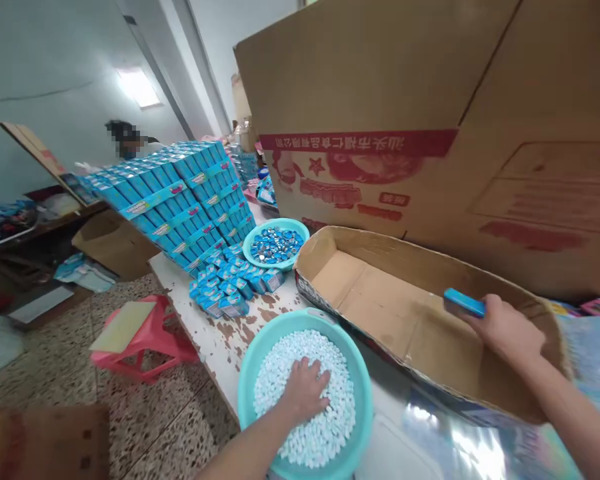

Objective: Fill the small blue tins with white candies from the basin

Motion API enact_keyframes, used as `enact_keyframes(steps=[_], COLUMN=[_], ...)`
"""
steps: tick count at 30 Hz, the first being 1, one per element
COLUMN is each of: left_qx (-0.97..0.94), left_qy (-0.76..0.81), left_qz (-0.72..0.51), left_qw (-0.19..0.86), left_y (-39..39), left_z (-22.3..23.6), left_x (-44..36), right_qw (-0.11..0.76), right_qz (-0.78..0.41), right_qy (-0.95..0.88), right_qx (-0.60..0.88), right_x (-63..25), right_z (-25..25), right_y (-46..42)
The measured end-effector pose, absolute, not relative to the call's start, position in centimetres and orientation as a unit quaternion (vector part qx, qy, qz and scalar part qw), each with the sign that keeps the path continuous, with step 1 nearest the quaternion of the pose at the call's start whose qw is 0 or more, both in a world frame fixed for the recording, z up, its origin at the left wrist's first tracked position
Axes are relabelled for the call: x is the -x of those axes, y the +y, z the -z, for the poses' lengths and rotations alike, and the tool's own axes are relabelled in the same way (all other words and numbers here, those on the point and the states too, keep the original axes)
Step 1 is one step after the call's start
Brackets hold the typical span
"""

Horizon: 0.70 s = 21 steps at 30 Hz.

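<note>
My left hand [304, 392] rests palm down on a heap of small white pellets [327, 360], its fingers a little apart and the tips partly sunk among them. The pellets fill a turquoise basin [364, 400] at the table's near edge. Over the right part of a long, shallow cardboard tray [360, 283], my right hand [513, 330] is closed around one end of a small blue box [464, 302]. Whether that box is open at its end cannot be made out.
Loose blue boxes [227, 283] lie beside a tall stack of packed blue boxes [180, 207]. A second turquoise basin [301, 230] holds small blue and silver pieces. Behind the tray rises a big carton [430, 87]. A red stool [167, 333] stands left; another person [127, 140] is beyond the stack.
</note>
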<state>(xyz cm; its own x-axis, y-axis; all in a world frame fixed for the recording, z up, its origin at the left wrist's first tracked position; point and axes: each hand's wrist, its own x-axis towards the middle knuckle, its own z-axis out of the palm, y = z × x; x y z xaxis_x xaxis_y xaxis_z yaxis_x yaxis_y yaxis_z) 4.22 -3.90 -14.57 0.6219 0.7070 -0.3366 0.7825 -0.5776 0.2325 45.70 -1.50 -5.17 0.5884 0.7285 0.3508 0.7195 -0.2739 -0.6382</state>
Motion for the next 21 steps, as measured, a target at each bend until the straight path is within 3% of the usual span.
enact_keyframes(steps=[2, 5, 9, 15, 19, 21], left_qx=[-0.873, -0.847, -0.735, -0.636, -0.347, -0.199], left_qy=[0.443, 0.490, 0.579, 0.586, 0.508, 0.458], left_qz=[0.102, 0.085, -0.011, -0.085, -0.206, -0.250], left_qw=[0.176, 0.188, 0.352, 0.496, 0.761, 0.830], left_y=[-3.5, -2.9, -2.9, -4.3, -4.4, -4.0], left_z=[14.4, 14.0, 13.3, 11.0, 9.3, 8.8], left_x=[-4.6, -5.4, -5.8, -3.5, -1.9, -1.7], right_qw=[0.432, 0.479, 0.587, 0.647, 0.657, 0.643], right_qz=[-0.128, -0.179, -0.403, -0.455, -0.425, -0.411], right_qy=[-0.333, -0.347, -0.293, -0.116, -0.093, -0.129], right_qx=[0.828, 0.787, 0.638, 0.601, 0.616, 0.633], right_x=[-42.0, -35.1, -27.2, -22.1, -19.7, -18.5], right_z=[2.2, -0.1, 0.5, 2.0, 2.5, 2.3], right_y=[-3.8, -7.8, -12.2, -16.7, -18.1, -18.2])
